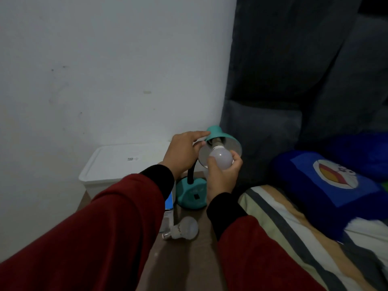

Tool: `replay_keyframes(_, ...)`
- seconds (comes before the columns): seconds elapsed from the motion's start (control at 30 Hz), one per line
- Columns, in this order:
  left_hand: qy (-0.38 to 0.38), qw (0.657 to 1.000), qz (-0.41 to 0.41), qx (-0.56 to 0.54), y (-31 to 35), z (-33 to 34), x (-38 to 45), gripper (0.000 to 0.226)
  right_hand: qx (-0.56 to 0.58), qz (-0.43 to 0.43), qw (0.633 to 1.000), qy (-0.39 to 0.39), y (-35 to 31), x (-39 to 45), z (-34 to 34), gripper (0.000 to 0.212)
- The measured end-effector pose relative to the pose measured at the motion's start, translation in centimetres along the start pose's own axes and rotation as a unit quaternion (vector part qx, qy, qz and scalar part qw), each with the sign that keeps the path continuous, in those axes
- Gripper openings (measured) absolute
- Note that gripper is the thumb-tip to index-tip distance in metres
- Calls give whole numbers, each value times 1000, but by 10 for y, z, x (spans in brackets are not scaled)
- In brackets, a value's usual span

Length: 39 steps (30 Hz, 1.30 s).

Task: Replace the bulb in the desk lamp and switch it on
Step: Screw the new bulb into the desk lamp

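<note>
A teal desk lamp stands on a brown surface, its base (190,196) bearing a black switch and a black flexible neck. The teal shade (220,136) tilts toward me. My left hand (183,153) grips the shade's rim and top. My right hand (220,175) is wrapped around a white bulb (220,158) whose metal screw base points into the shade's socket. A second white bulb (184,228) lies on its side on the surface in front of the lamp base. The lamp is dark.
A white lidded plastic box (126,162) sits against the wall left of the lamp. A blue and white bulb carton (169,208) lies partly hidden under my left sleeve. A bed with a striped sheet (294,227), blue pillow (336,185) and dark headboard lies right.
</note>
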<state>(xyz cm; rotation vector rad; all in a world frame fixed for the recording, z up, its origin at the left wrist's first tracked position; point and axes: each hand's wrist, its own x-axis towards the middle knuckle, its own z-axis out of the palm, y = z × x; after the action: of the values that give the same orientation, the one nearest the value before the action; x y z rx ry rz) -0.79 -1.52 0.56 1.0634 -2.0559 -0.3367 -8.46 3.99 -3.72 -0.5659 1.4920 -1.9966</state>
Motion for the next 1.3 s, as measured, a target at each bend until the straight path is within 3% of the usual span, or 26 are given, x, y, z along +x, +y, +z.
replay_keyframes(0.23,-3,999,-4,-34,-12,3,6,28,-68,-2,997,-25,6,15,10,66)
replay_keyframes(0.43,3,999,3,-32,-13,5,7,28,-136,-4,990,21,4,15,10,72)
replay_keyframes(0.57,4,999,-1,-38,-14,7,7,28,-97,2,995,1,-1,11,7,81)
replay_keyframes(0.77,5,999,-2,-35,-14,7,8,28,-68,25,997,12,5,8,13,52)
replay_keyframes(0.93,11,999,-2,-38,-14,6,8,28,-47,52,998,-1,2,7,14,66)
replay_keyframes(1.13,26,999,4,-31,-13,8,8,28,-17,42,999,-2,6,4,14,52)
replay_keyframes(1.3,36,999,3,-35,-13,7,6,26,-29,57,998,7,6,7,14,64)
